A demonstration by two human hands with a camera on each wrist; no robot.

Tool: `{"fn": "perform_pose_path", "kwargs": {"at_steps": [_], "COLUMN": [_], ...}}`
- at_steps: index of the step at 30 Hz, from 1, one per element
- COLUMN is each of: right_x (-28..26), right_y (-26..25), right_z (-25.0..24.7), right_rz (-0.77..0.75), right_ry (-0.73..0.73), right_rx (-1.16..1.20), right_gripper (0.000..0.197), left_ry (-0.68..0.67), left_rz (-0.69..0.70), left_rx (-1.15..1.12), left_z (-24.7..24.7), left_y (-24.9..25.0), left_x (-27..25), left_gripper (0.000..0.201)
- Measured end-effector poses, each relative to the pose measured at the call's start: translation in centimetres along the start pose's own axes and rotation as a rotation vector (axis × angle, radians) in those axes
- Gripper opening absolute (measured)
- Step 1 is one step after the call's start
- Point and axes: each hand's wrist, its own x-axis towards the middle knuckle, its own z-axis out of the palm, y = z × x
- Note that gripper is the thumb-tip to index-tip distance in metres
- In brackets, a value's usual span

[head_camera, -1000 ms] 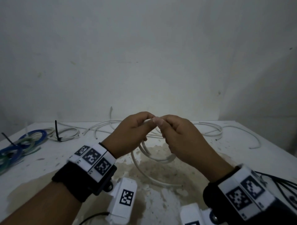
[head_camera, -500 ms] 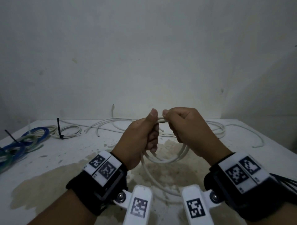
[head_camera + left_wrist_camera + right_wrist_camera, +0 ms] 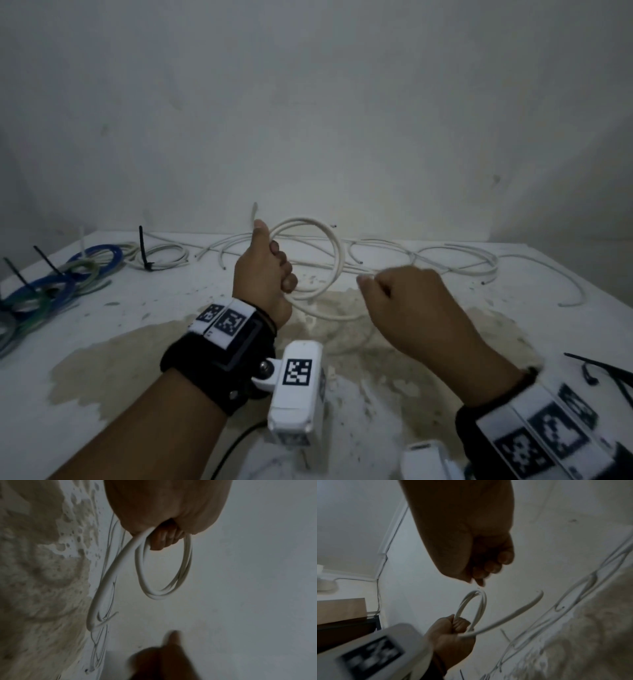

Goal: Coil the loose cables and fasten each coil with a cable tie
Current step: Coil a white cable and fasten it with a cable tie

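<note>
Over stained table, right hand has released the coil.

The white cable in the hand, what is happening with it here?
A person is coiling loose cables on a stained white table. The left hand grips a white cable wound into a few loops and holds it up, with a free tail hanging out. The right hand is beside it with fingers curled, holding nothing. No tie is on this coil yet. Tied coils lie at the far left, and black ties lie at the right edge.
</note>
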Motion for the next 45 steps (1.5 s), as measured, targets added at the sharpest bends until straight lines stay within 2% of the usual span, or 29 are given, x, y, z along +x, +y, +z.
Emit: {"fn": "perform_pose_path", "kwargs": {"at_steps": [2, 3, 5, 8, 10, 11, 15, 18, 22, 24, 28, 30, 34, 37, 42, 45], "right_x": [-0.9, -1.0, -0.8, -0.2, 0.1, 0.1, 0.3, 0.5, 0.6, 0.5, 0.5, 0.3, -0.2, -0.3, -0.2, -0.5], "right_y": [-0.4, -0.2, 0.2, 0.8, 1.1, 1.2, 1.3, 1.5, 1.5, 1.4, 1.2, 0.8, 0.7, 0.9, 1.9, 1.9], "right_z": [0.8, 1.4, 2.5, 3.3, 3.2, 3.0, 2.4, 2.2, 1.9, 1.8, 1.4, 1.3, 1.5, 1.5, 1.5, 2.0], "right_rz": [0.227, 0.327, 0.474, 0.607, 0.620, 0.591, 0.376, 0.294, 0.235, 0.233, 0.245, 0.227, 0.051, 0.020, -0.066, -0.151], "right_ry": [-0.230, -0.261, -0.206, -0.062, 0.040, 0.089, 0.234, 0.229, 0.155, 0.091, -0.020, -0.049, 0.004, 0.027, 0.067, 0.071], "right_rx": [0.076, 0.201, 0.550, 1.083, 1.293, 1.320, 1.031, 0.951, 1.012, 1.113, 1.292, 1.293, 0.915, 0.800, 0.545, 0.345], "right_gripper": [0.059, 0.061, 0.055, 0.031, 0.019, 0.018, 0.020, 0.025, 0.025, 0.025, 0.032, 0.024, 0.019, 0.025, 0.022, 0.022], "left_ry": [0.024, 0.030, 0.029, 0.006, -0.023, -0.044, -0.156, -0.238, -0.301, -0.298, -0.278, -0.269, -0.286, -0.314, -0.437, -0.519], "left_rz": [-0.011, -0.015, -0.028, -0.056, -0.079, -0.085, -0.100, -0.119, -0.149, -0.136, -0.036, 0.012, 0.079, 0.077, 0.034, 0.073], "left_rx": [-0.028, -0.037, -0.049, -0.062, -0.062, -0.053, 0.013, 0.078, 0.152, 0.182, 0.282, 0.337, 0.431, 0.447, 0.523, 0.669], "left_z": [-0.1, -0.1, 0.1, 0.1, 0.0, 0.0, 0.1, 0.0, -0.1, -0.3, -0.5, -0.5, -0.5, -0.6, -0.7, -0.2], "left_y": [-0.1, -0.1, -0.4, -0.8, -0.9, -0.9, -0.9, -1.0, -1.0, -0.9, -0.8, -0.9, -1.0, -1.2, -0.6, -0.1], "left_x": [0.2, 0.1, -0.2, -0.7, -0.9, -1.1, -1.9, -2.3, -2.6, -2.5, -2.5, -2.6, -2.9, -3.0, -2.5, -2.2], "left_gripper": [0.046, 0.046, 0.046, 0.047, 0.047, 0.047, 0.046, 0.045, 0.046, 0.046, 0.045, 0.045, 0.043, 0.043, 0.041, 0.046]}}
